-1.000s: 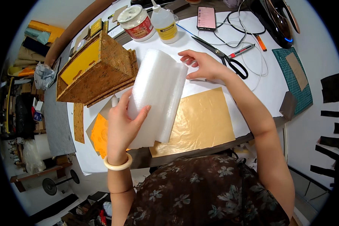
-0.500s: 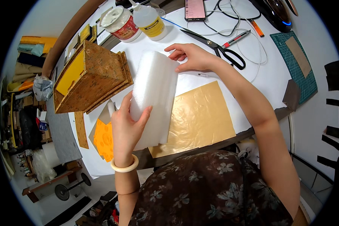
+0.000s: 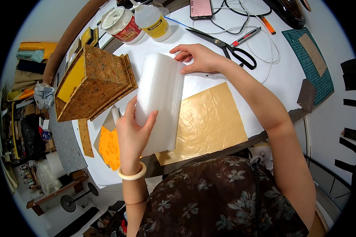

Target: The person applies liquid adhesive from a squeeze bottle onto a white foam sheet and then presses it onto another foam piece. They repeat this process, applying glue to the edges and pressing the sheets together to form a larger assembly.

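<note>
A folded stack of white translucent foam sheet [image 3: 159,85] is held between my two hands, tilted above the table. My left hand [image 3: 136,125] grips its lower left side, thumb on the front and fingers behind. At the upper right edge, my right hand [image 3: 195,57] holds the foam with curled fingers and thumb. Partly below the foam lies a crinkled, shiny gold-tan sheet [image 3: 209,122]. Left of the foam stands a brown patterned box [image 3: 103,73] with a yellow inside. An orange patterned piece [image 3: 109,146] lies beside my left wrist, partly covered.
Black-handled scissors [image 3: 225,46], a red-and-grey utility knife [image 3: 246,37] and white cables lie beyond my right hand. At the back stand a white jar [image 3: 122,25], a squeeze bottle [image 3: 152,21] and a phone [image 3: 200,8]. A green cutting mat [image 3: 316,75] is far right.
Both hands keep their hold on the foam, with only slight shifts. The whole view has moved a little; nothing was taken up or let go.
</note>
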`<state>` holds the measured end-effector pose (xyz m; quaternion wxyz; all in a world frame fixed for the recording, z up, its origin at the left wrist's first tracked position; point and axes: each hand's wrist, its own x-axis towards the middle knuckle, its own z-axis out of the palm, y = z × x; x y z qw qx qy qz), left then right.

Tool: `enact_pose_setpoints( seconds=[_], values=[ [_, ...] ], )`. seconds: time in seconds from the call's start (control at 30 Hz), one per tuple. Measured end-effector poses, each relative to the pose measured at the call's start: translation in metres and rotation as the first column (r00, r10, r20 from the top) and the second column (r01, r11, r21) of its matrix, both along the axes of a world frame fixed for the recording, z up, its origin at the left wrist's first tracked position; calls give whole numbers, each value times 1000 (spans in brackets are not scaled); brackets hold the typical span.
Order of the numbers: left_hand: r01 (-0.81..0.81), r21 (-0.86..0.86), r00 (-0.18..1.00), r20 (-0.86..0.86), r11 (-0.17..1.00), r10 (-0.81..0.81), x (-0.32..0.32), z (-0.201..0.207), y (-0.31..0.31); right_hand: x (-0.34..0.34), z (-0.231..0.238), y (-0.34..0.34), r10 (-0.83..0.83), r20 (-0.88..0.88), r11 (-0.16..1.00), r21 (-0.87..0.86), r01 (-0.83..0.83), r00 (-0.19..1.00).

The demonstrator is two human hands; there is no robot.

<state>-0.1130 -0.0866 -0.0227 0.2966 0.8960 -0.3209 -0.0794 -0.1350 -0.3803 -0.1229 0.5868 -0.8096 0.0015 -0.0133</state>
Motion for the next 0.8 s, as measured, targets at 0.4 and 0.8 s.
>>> enact_pose_setpoints(
  seconds=[0.4, 0.8],
  values=[
    [-17, -8, 1000, -25, 1000, 17, 3, -6, 3, 1, 0, 2, -8, -16, 1000, -28, 8, 1000],
    [-8, -48, 997, -74, 999, 4, 6, -16, 3, 0, 1, 1, -31, 1, 997, -71, 31, 1000]
  ],
)
